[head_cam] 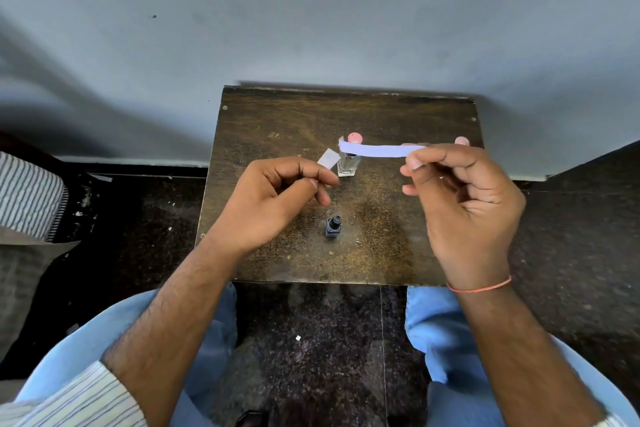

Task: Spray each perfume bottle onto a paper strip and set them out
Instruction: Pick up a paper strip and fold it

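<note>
At far left, a striped cloth (29, 196) lies on the dark floor (145, 218), just outside the work area. Your left hand (277, 199) hovers over the small wooden table (277, 114), thumb & forefinger pinched on a short white paper strip (328, 158) that sticks up and away from you; the other fingers curl in loosely. Below that hand, near the table's front-center, 1 small dark perfume bottle (333, 226) stands upright w/ its black cap on, clear of both hands. Further back, approx. mid-table, a clear glass bottle (348, 165) w/ a pink top (354, 138) stands upright too, just right of the short strip. A long lavender-white strip (377, 150) runs across in front of its neck; whether it touches the bottle can't be told. Your right hand (467, 204) holds that strip's right end btwn thumb & fingertips, raised above the table's right side, palm turned toward you. A 2nd pink top (462, 141) peeks out behind those fingers; its bottle is hidden. A thin orange thread (479, 287) circles your right wrist. Blue-trousered knees (450, 340) flank the table's near edge.
</note>
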